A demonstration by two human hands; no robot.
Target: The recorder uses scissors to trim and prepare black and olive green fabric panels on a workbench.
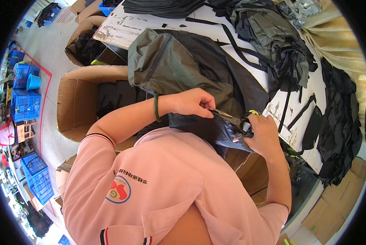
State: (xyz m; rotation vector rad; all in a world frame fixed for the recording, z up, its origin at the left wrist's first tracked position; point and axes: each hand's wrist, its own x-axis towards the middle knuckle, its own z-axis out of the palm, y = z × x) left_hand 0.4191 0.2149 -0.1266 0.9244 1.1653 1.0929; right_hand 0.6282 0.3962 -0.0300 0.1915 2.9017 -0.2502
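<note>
Olive-and-black fabric (201, 77), creased, draped over table (126, 26)

Pink polo shirt (166, 163), dark-edged short sleeves (92, 155), round chest emblem (118, 189), green bangle (156, 108)

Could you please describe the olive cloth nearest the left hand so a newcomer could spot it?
Find the worn white table. Over its near edge, just beyond the left hand, lies the olive cloth. A straight dark strip crosses it, unlike the crumpled bundle farther right.

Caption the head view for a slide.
Left hand and right hand hold dark fabric beside a scuffed white table.
</note>
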